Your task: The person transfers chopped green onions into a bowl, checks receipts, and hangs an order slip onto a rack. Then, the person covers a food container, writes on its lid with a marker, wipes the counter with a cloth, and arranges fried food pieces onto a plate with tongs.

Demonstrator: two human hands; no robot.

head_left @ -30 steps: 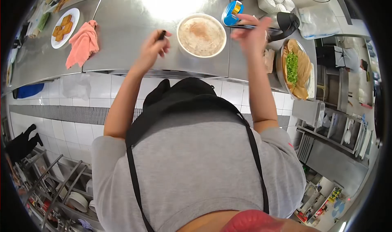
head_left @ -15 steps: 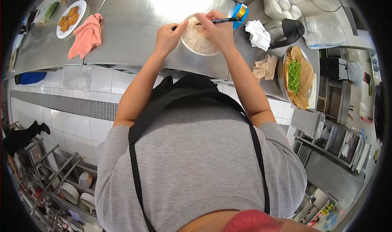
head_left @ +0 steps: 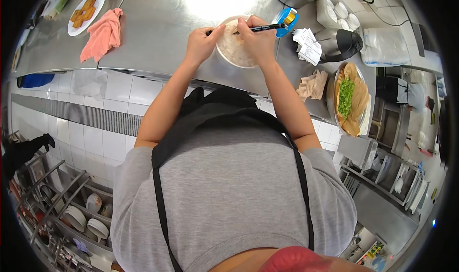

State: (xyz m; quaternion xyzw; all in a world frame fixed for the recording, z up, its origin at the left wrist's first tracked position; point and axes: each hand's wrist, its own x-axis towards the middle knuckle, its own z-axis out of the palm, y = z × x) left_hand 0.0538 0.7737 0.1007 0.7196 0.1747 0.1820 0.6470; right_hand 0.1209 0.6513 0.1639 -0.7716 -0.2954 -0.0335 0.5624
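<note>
A round tub (head_left: pixel 233 48) with a pale, cloudy top stands on the steel counter between my hands. My right hand (head_left: pixel 258 38) is closed round a black marker (head_left: pixel 268 27) and rests over the tub's right side. The marker's back end points right, towards a blue-rimmed container (head_left: pixel 286 21). At the tub's left edge, my left hand (head_left: pixel 201 46) is closed with its thumb over the rim. A small black piece (head_left: pixel 209 33), which looks like the marker's cap, sticks out of its fingers.
On the left are a plate (head_left: pixel 71 30) of browned pieces and a pink cloth (head_left: pixel 103 35). To the right stand paper slips (head_left: pixel 308 47), a kettle (head_left: pixel 337 43), crumpled brown paper (head_left: pixel 311 84) and a bowl (head_left: pixel 331 97) with chopped greens. A person's dark-clothed limb (head_left: pixel 36 144) shows far left.
The view has shifted a little, so the counter things sit slightly differently in frame. Both hands keep nearly the same pose over the tub, the marker still in the right.
</note>
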